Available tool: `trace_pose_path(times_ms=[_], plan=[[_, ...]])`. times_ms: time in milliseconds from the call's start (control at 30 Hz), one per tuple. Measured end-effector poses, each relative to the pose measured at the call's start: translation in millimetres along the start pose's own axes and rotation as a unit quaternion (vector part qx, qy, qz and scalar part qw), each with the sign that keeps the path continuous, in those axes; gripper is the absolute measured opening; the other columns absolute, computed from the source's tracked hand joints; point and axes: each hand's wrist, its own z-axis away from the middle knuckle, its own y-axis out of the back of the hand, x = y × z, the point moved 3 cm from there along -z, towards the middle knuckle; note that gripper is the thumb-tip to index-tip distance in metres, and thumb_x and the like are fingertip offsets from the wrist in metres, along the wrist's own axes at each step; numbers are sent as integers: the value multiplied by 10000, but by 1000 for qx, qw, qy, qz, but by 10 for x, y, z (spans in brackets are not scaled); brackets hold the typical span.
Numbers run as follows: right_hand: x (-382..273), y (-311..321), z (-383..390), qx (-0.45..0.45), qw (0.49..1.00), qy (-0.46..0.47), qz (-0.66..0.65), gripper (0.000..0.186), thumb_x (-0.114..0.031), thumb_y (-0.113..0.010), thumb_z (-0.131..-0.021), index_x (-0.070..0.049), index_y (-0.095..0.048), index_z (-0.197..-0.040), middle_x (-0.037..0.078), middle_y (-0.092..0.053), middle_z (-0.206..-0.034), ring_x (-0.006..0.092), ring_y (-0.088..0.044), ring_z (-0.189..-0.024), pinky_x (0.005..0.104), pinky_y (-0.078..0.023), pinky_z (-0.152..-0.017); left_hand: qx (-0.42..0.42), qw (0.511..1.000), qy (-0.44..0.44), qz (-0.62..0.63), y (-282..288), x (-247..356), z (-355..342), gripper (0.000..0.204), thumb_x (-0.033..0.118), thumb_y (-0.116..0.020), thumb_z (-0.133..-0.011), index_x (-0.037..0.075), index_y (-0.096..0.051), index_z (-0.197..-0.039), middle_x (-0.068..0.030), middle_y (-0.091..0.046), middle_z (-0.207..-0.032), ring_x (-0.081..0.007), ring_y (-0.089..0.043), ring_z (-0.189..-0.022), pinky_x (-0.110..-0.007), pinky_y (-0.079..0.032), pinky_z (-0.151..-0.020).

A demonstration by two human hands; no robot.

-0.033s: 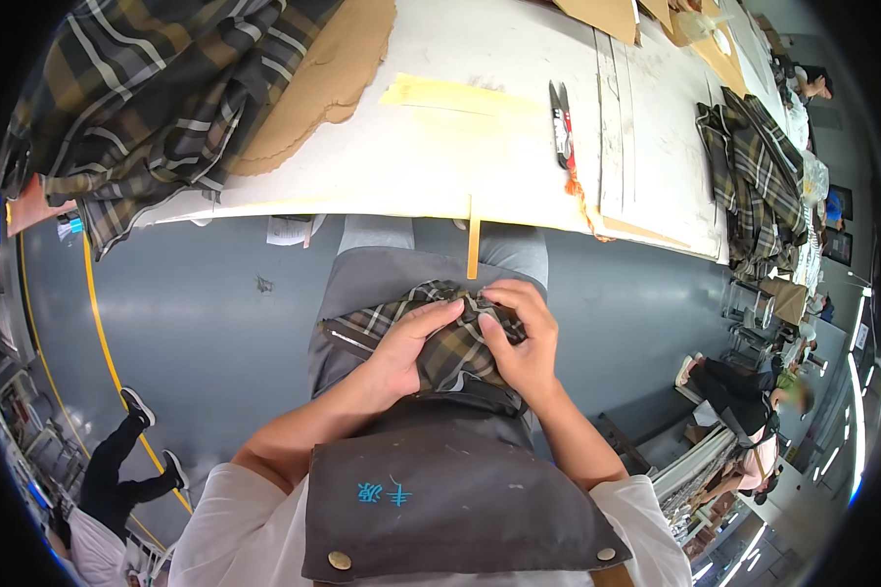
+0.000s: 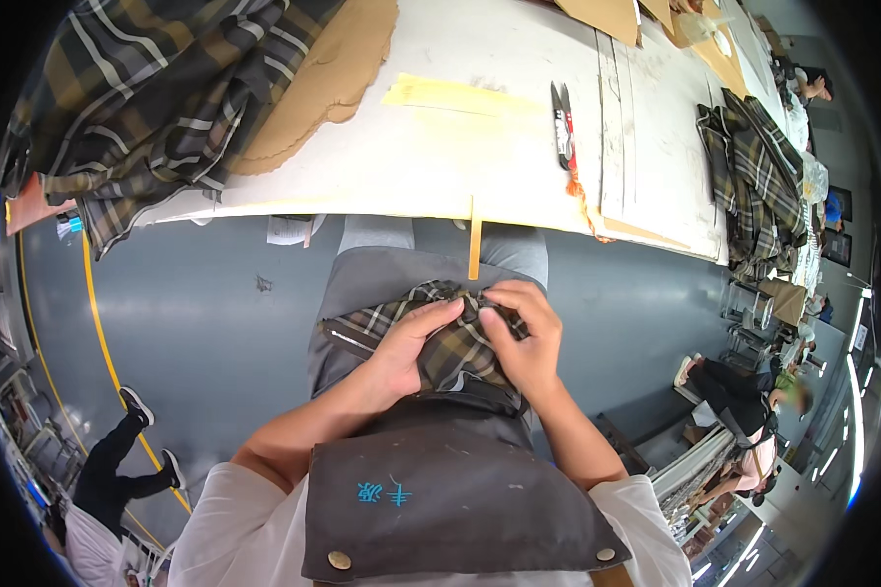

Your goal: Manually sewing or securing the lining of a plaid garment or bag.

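My left hand (image 2: 411, 347) and my right hand (image 2: 527, 338) both grip a bunched piece of plaid fabric (image 2: 455, 357) on the grey apron over my lap (image 2: 382, 264). Their thumbs and fingers meet at its upper edge; exactly what lies between the fingertips is too small to make out. A white line, perhaps a zipper or trim, runs along the fabric's left part (image 2: 347, 340). Just beyond it, a narrow yellow strip (image 2: 474, 249) hangs from the front edge of the white table (image 2: 480, 147), where black-and-red thread snips (image 2: 564, 127) lie with orange cord.
Plaid fabric heaps (image 2: 166, 98) and brown cardboard (image 2: 323, 88) cover the table's left; more plaid pieces (image 2: 749, 186) hang at right. A person in dark trousers (image 2: 108, 470) is at lower left, and people (image 2: 744, 411) are at right, near racks and chairs.
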Motion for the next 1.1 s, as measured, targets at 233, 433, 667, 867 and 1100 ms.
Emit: trace_pose_path(times_ms=[233, 433, 667, 867, 1100], plan=[[65, -21, 63, 39, 993, -97, -55, 48, -6, -616, -788, 28, -640, -814, 56, -577, -710, 64, -486, -571, 193, -394, -514, -48, 995, 18, 85, -62, 15, -17, 225, 219, -529, -875, 40, -556, -1008, -78, -615, -944, -182, -611, -846, -335, -515, -728], [33, -94, -9, 65, 994, -92, -14, 58, -8, -621, -785, 26, -645, -825, 12, -523, -608, 37, -427, -519, 184, -340, -469, -49, 996, -20, 70, -108, 111, -27, 229, 229, -512, -884, 36, -555, -1000, -77, -616, -945, -179, -612, -843, -326, -514, -726], [81, -106, 15, 92, 989, -114, -30, 63, -26, -622, -789, 27, -642, -818, 14, -519, -599, 39, -420, -511, 188, -336, -467, -47, 996, -24, 71, -96, 162, -85, 200, 207, -521, -877, 38, -566, -973, -80, -622, -918, -172, -617, -815, -312, -512, -714], [64, -145, 43, 81, 988, -125, -33, 77, -45, -622, -794, 24, -643, -822, 15, -541, -607, 41, -428, -513, 189, -347, -473, -48, 996, -9, 69, -54, 132, -80, 204, 202, -523, -875, 34, -566, -983, -74, -624, -925, -167, -616, -819, -307, -511, -713], [103, -81, 138, 82, 985, -148, -26, 113, -65, -606, -818, 41, -637, -841, -5, -560, -638, 23, -448, -555, 166, -361, -506, -45, 997, -5, 61, -33, 75, -99, 193, 195, -520, -876, 35, -563, -976, -68, -622, -911, -159, -612, -791, -304, -512, -678]])
